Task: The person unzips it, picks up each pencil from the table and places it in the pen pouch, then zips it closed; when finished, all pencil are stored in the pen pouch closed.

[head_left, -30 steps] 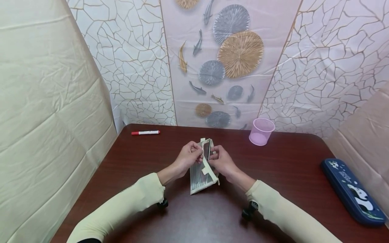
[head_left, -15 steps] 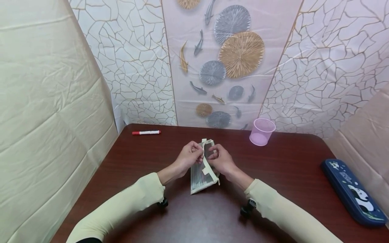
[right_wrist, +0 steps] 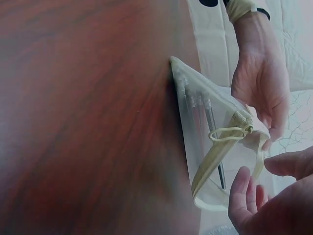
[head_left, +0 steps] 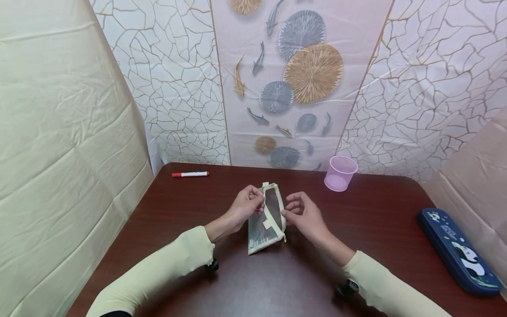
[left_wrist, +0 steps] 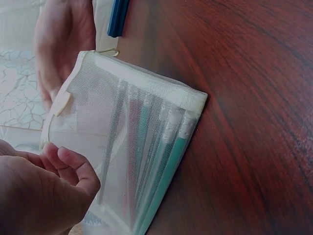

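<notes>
A cream mesh pencil pouch (head_left: 263, 233) stands tilted on the table, its zipped mouth spread apart. In the left wrist view, several pencils (left_wrist: 166, 161) with pale ends, some of them teal, show through the mesh. My left hand (head_left: 245, 204) pinches the pouch's left rim between thumb and fingers. At the right rim is my right hand (head_left: 306, 215), thumb and fingers apart and loosely bent, with nothing held; whether the thumb touches the rim I cannot tell. A dark slim stick (right_wrist: 221, 174) shows inside the pouch in the right wrist view. The zipper has a cord pull (right_wrist: 227, 133).
A red-and-white marker (head_left: 190, 174) lies at the table's back left. Towards the back right stands a pink mesh cup (head_left: 340, 174). A dark blue pencil case (head_left: 459, 251) with a panda print lies along the right edge of the brown table (head_left: 269, 290).
A dark slim stick at the pouch's mouth has gone down into it. My right hand has drawn back to the right, out of the mouth. The left hand has stayed put.
</notes>
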`<state>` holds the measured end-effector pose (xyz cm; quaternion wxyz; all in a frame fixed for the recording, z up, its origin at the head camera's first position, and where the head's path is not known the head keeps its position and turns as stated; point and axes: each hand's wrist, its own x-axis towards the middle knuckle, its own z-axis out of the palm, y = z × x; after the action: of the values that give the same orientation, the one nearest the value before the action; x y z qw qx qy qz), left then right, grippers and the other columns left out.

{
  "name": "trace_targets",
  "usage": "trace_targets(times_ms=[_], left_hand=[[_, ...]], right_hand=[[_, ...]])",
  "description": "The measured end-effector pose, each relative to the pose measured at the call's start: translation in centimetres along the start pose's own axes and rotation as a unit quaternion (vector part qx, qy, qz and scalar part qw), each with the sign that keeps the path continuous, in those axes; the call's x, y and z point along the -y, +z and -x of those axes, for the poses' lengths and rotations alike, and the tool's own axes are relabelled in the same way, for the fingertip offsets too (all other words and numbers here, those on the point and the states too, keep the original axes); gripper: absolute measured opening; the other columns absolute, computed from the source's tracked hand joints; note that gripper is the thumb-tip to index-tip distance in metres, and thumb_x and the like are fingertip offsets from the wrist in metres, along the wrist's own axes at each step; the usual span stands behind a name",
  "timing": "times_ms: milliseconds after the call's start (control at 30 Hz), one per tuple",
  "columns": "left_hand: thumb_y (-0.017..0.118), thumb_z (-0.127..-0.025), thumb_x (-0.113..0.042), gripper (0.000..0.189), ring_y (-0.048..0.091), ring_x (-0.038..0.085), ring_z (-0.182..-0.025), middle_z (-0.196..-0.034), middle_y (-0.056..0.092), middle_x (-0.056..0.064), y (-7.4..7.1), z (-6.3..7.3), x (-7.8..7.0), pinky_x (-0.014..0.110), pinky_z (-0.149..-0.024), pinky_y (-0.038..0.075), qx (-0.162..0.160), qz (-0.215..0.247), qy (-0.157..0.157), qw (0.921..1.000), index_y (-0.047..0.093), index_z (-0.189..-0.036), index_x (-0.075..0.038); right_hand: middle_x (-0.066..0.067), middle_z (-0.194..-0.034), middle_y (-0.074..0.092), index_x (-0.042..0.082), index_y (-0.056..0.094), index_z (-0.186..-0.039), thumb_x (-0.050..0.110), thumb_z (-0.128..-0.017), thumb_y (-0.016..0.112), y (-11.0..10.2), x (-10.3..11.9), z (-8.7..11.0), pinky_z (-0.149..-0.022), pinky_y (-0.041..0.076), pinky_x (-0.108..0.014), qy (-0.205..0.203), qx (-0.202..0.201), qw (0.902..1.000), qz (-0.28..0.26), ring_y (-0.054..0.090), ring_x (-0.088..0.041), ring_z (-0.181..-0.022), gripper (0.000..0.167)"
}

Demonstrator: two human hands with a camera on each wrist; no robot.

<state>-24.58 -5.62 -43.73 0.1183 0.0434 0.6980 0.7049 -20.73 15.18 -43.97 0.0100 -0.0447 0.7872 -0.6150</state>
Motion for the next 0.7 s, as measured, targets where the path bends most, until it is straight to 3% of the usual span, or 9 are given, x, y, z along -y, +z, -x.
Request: trace_targets(times_ms=[167, 367, 533, 700], left_hand=[[0.056, -0.104, -0.003, 0.009, 0.060, 0.009, -0.067, -0.076, 0.062, 0.000, 0.1, 0.1, 0.0, 0.023, -0.066, 0.054, 0.001, 0.003, 0.002, 1.0000, 0.052, -0.100, -0.010], [0.056, -0.102, -0.002, 0.009, 0.060, 0.009, -0.066, -0.075, 0.062, 0.000, 0.3, 0.1, 0.1, 0.022, -0.065, 0.054, 0.003, 0.002, 0.007, 1.0000, 0.052, -0.100, -0.010], [0.056, -0.102, -0.002, 0.009, 0.060, 0.009, -0.067, -0.076, 0.062, 0.000, 0.4, 0.0, 0.1, 0.022, -0.066, 0.054, 0.004, 0.005, 0.004, 1.0000, 0.052, -0.100, -0.009], [0.057, -0.103, -0.004, 0.007, 0.060, 0.009, -0.068, -0.077, 0.062, 0.000, 0.6, 0.1, 0.2, 0.023, -0.067, 0.055, 0.007, 0.004, 0.001, 1.0000, 0.052, -0.102, -0.008]], right_hand=[[-0.017, -0.103, 0.070, 0.002, 0.060, -0.122, 0.006, -0.091, 0.079, -1.1, -0.4, 1.9, -0.069, 0.064, -0.030, -0.030, 0.008, 0.9955, 0.089, 0.070, -0.020, -0.087, 0.037], [-0.002, -0.088, 0.072, 0.010, 0.063, -0.103, 0.021, -0.087, 0.086, -1.3, -0.6, 4.0, -0.066, 0.054, -0.023, -0.020, 0.031, 0.9798, 0.196, 0.068, -0.013, -0.075, 0.030], [0.002, -0.079, 0.072, 0.012, 0.060, -0.095, 0.024, -0.086, 0.088, -0.8, -0.8, 5.0, -0.062, 0.051, -0.023, -0.005, 0.047, 0.9764, 0.211, 0.068, -0.009, -0.066, 0.032], [0.003, -0.089, 0.074, 0.012, 0.060, -0.096, 0.015, -0.086, 0.088, -0.4, -1.2, 5.5, -0.073, 0.055, -0.020, -0.024, 0.049, 0.9761, 0.210, 0.071, -0.008, -0.077, 0.029]])
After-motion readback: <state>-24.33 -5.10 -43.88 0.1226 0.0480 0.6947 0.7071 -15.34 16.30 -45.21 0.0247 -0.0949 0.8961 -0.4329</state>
